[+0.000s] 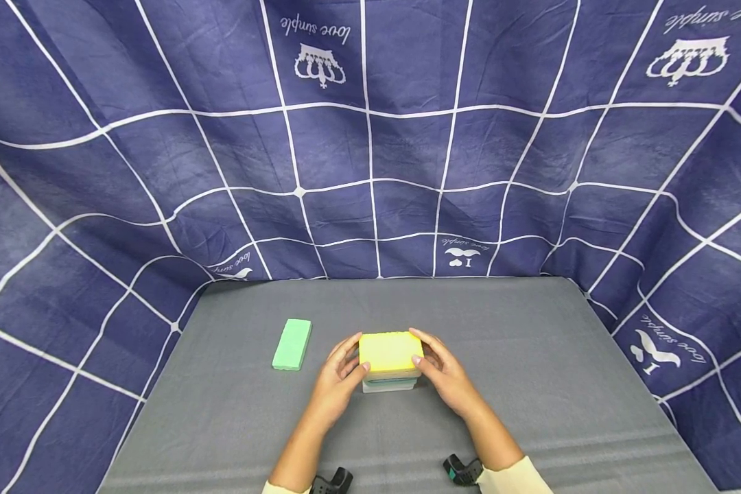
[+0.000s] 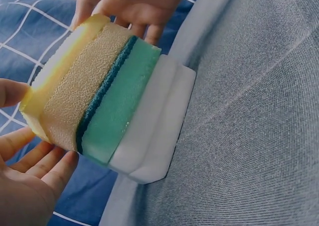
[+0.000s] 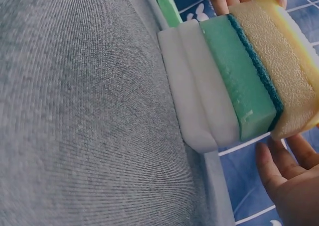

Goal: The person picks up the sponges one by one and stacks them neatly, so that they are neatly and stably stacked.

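Observation:
A stack of sponges stands at the table's middle. On top lies a yellow sponge [image 1: 390, 351] [image 2: 65, 56], held at its two short ends. Under it comes a tan porous sponge [image 2: 84, 71] [image 3: 274, 61], then a green sponge [image 2: 122, 101] [image 3: 237, 76] with a dark teal scouring layer. Two white blocks [image 2: 154, 126] [image 3: 197, 91] form the base. My left hand [image 1: 333, 384] pinches the yellow sponge's left end, thumb at the near corner, other fingers along the side. At the right end my right hand [image 1: 449, 376] grips it likewise, fingertips also by the tan sponge.
A light green rectangular block [image 1: 292, 344] [image 3: 168, 7] lies flat on the grey cloth-covered table [image 1: 531, 384], left of the stack. Navy curtains [image 1: 407, 151] with white grid lines hang behind and on both sides. Black bands [image 1: 332, 481] are worn on the wrists.

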Available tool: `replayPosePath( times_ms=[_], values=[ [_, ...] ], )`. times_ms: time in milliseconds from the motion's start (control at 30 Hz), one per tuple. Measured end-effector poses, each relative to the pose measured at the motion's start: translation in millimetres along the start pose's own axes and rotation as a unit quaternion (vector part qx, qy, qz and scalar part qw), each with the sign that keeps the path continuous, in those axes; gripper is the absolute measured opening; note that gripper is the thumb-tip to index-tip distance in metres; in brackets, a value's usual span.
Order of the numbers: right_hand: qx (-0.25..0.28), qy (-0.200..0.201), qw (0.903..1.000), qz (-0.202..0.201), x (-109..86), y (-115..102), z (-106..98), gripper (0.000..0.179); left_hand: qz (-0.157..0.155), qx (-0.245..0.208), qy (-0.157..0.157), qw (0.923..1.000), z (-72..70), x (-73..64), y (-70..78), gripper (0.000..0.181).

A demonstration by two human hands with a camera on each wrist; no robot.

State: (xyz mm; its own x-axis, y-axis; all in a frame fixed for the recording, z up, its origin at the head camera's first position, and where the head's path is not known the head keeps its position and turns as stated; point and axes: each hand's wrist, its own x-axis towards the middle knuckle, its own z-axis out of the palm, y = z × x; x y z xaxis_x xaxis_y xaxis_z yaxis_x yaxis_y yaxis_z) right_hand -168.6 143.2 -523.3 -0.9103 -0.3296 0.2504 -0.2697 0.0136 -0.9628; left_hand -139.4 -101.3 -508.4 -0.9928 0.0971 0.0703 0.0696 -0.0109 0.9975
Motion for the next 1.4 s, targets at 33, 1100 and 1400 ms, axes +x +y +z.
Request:
replayPosePath(
  times_ms=[33,1100,1400],
  values=[
    [0.002,0.002,1.0,0.004,0.1,0.2,0.1,0.051,-0.002,-0.001,0.0,1.0,-0.1,0.1,-0.3,0.06],
    [0.008,0.017,0.9987,0.048,-0.5,0.0,4.6,0.053,0.005,-0.009,0.003,0.9999,-0.7,-3.2,-4.1,0.062],
    [-0.001,0.006,0.9992,0.041,-0.2,-0.9,0.7,0.053,0.028,0.015,0.064,0.9975,-15.4,0.7,0.7,0.065]
  ],
)
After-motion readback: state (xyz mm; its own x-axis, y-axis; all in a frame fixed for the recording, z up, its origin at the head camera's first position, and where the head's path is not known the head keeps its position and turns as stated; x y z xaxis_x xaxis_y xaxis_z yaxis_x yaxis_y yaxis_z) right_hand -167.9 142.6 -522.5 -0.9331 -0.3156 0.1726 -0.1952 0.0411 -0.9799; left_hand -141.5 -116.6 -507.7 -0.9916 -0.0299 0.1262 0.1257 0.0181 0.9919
